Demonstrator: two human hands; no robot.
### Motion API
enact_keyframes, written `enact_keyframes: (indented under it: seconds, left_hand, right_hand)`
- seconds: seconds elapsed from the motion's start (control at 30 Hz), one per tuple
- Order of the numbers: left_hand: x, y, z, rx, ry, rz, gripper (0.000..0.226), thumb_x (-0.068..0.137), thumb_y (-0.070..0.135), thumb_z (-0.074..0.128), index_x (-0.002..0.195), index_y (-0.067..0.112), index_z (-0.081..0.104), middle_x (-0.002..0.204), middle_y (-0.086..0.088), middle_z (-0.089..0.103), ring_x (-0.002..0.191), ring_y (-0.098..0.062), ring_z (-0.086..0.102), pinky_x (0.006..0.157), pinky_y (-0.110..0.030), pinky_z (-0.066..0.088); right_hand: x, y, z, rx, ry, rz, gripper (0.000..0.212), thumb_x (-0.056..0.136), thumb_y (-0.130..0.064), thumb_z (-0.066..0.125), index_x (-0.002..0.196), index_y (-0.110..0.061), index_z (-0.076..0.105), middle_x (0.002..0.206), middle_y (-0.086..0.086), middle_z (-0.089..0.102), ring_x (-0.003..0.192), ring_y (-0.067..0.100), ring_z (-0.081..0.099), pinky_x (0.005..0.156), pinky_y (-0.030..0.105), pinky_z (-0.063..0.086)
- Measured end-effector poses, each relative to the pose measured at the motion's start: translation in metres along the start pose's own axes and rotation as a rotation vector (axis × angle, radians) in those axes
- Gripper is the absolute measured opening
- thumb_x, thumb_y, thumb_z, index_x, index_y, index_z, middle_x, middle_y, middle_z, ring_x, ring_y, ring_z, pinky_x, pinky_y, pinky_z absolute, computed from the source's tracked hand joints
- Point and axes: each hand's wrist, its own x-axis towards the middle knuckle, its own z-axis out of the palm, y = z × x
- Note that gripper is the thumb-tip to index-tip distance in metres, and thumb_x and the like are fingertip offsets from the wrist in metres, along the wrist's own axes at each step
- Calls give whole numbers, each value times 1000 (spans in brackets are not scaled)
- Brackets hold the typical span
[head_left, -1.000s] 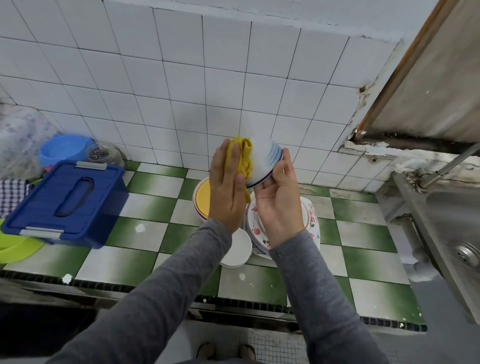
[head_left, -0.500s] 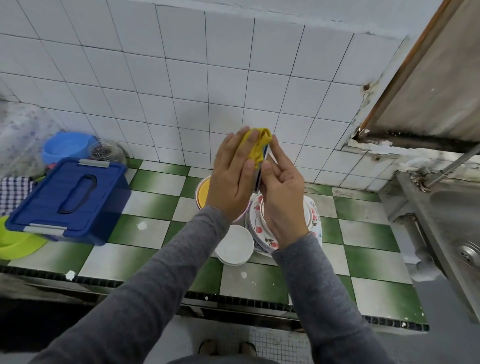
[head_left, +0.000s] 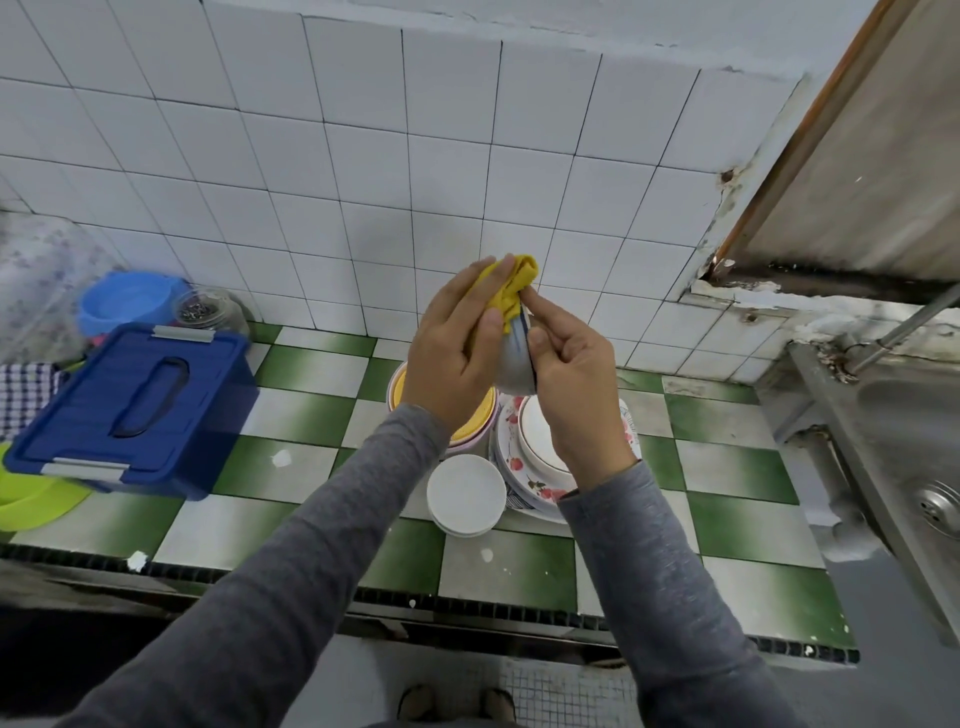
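I hold a white bowl with blue rim stripes (head_left: 514, 358) on edge above the counter, seen almost side-on. My right hand (head_left: 569, 379) grips it by the rim, thumb on the near side. My left hand (head_left: 454, 348) presses a yellow cloth (head_left: 511, 288) against the bowl's other face, and the cloth bunches over the top of the rim. Most of the bowl is hidden between my two hands.
Below my hands stand a floral plate stack (head_left: 511, 457), a yellow-lined bowl (head_left: 470, 421) and a small white bowl (head_left: 466, 493) on the green-and-white tiled counter (head_left: 727, 467). A blue lidded box (head_left: 135, 410), blue basin (head_left: 127, 301) and glass jar (head_left: 205, 309) sit left. A steel sink (head_left: 909, 452) is right.
The bowl has turned from showing its face to edge-on between my hands. The yellow cloth has moved up to the top of the rim, and my hands have drawn closer together.
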Motion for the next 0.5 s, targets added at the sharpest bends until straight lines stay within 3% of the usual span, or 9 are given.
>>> enact_keyframes:
  seconds: [0.07,0.2,0.3,0.37,0.43,0.5]
  left_hand:
    - [2,0,-2,-121,41,-87,42,101,18,37,139,11,54,139,-6,57,130,-17,52,110,-31,41]
    - [3,1,-6,-475,67,-347,40,100,15,36,136,18,55,140,-3,59,130,-15,54,108,-34,45]
    - [5,2,-7,-597,85,-477,43,100,20,34,138,19,53,140,0,59,132,-13,52,106,-30,46]
    - [4,1,-4,-633,118,-485,42,103,21,31,140,24,51,141,7,58,134,-12,49,109,-30,43]
    - [1,0,4,-638,171,-467,43,104,25,28,143,26,45,150,3,49,139,-12,43,116,-36,36]
    - [-4,1,14,-556,227,-398,45,105,27,24,148,22,33,157,1,37,144,-11,35,120,-36,31]
  right_hand:
    - [0,-3,-4,5,-32,4,40,102,5,43,133,-13,60,128,3,65,119,16,62,101,34,53]
    - [7,-7,-14,95,-45,56,39,103,4,40,119,-20,65,115,-1,71,112,18,65,96,33,54]
    - [11,-8,-19,295,-27,132,38,103,6,38,114,-16,66,93,-9,75,85,5,65,79,23,53]
    - [12,-6,-17,451,21,189,37,102,5,37,112,-16,66,97,-6,73,89,8,62,92,29,51]
    - [13,-5,-12,622,79,220,35,103,2,36,115,-15,64,112,0,69,103,16,59,102,36,48]
    - [13,-7,-4,787,126,238,33,104,-2,35,123,-14,60,115,2,68,101,16,66,89,37,59]
